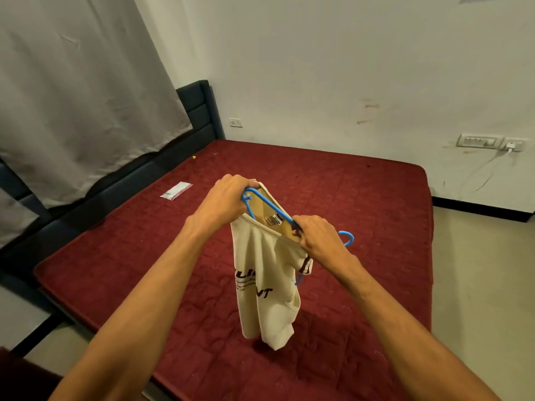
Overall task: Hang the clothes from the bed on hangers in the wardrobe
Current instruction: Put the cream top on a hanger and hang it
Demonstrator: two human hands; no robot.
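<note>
In the middle of the frame, you hold a cream T-shirt (266, 287) up over the bed (376, 204). A blue hanger (272, 204) sits in the open neck of the shirt. The shirt hangs down from your hands, and its bottom edge is close to the red mattress; you cannot tell if it touches. There are dark letters on the front of the shirt and dark stripes on one sleeve.

Your left hand (228, 198) is closed tight. Its fingers curl round the far end of the hanger and the edge of the neck. Your right hand (321, 241) is closed too. It grips the hanger near the hook, with a bit of the neck pinched in its fingers. The blue hook sticks out to the right of that hand. Another bit of blue peeks out under the striped sleeve.

At the left of the frame, a small clear packet (176, 191) lies on the mattress, well apart from the shirt. Behind it is the dark headboard (199, 111), and a big grey curtain (86, 82) hangs over most of it. At the right, on the white wall, there is a switch board (477, 140) with a white plug (511, 146) next to it, and a thin cable hangs down from the plug. A small socket (236, 123) is on the wall beside the headboard.
</note>
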